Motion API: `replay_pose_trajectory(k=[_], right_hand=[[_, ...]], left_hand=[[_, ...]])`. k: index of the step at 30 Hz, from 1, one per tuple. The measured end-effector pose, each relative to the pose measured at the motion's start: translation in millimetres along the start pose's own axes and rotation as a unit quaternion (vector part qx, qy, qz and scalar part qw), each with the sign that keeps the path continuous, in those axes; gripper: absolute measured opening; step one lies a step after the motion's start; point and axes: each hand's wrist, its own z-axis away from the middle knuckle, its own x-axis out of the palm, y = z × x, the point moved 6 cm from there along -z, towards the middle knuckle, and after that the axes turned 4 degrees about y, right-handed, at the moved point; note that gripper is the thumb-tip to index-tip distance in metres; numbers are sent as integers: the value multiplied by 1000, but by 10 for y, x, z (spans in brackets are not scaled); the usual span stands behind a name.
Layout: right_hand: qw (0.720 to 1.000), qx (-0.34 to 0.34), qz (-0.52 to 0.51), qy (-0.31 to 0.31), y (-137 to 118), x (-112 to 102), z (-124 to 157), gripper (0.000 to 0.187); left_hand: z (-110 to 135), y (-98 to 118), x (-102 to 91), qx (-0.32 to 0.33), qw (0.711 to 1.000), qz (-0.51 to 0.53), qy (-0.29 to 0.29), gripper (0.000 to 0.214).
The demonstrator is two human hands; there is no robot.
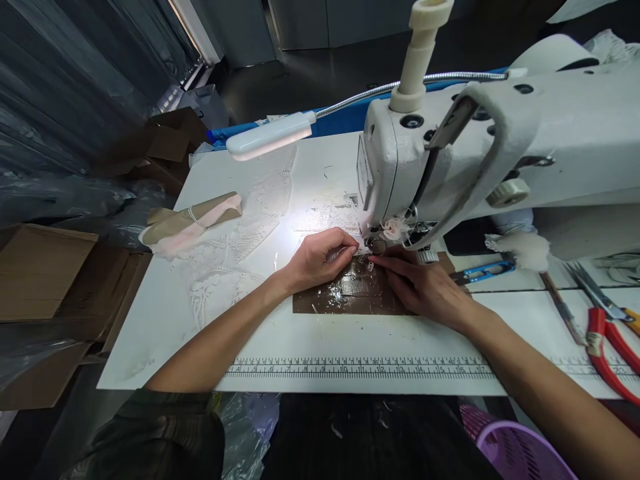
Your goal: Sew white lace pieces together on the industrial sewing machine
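Observation:
White lace [363, 252] lies under the needle area of a white sewing machine [383, 167]. My left hand [325, 257] is closed, its thumb and index finger pinching the lace just left of the presser foot. Reaching in from the other side, my right hand [425, 283] rests its stretched index fingertip on the lace's near edge, with the thumb apart from it. Beneath both hands is a shiny brown taped sheet [345, 293] on the white table [250, 340]. The hands and machine head partly hide the needle and lace.
More white lace [225, 283] spreads leftward beside a tied brown-and-pink roll [195, 223]. Blue thread snips [484, 272] and red-handled scissors [597, 333] lie right. A lamp [270, 135] hangs over the table; a printed ruler [350, 368] runs along its front. Cardboard boxes [50, 273] stand left.

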Motion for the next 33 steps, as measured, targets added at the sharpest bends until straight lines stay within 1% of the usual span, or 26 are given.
replay_pose_trajectory(k=[5,8,12,15,18,21,23,25,28,30,33], right_hand=[[996,-55,65,20,-55,26,-1,35],[993,-76,88,20,-98,47,2,33],[992,-87,86,10,-121,53,23,35],[993,-89,75,4,-121,47,44,35],[994,-83,66,-6,-119,50,55,35],[997,-66,49,-10,-117,42,52,34],[999,-45,23,-2,-107,16,40,33],[1000,-14,-12,10,-85,-23,19,31],[999,18,-34,9,-75,-54,-26,25],[1000,21,-6,-11,-101,-33,-60,23],[995,12,91,-34,-151,39,-107,25]], left_hand=[[9,36,32,15,1000,5,-12,7],[44,84,89,58,997,4,-56,11],[102,119,171,112,982,-74,-131,15],[125,123,192,134,972,-115,-156,16],[124,125,190,140,971,-122,-152,15],[94,118,177,118,980,-94,-132,14],[61,102,152,81,989,-56,-108,14],[34,65,128,30,996,-21,-85,14],[25,0,99,-33,998,-1,-56,12],[30,-17,90,-36,998,1,-44,12],[46,-5,124,0,998,3,-62,18]])
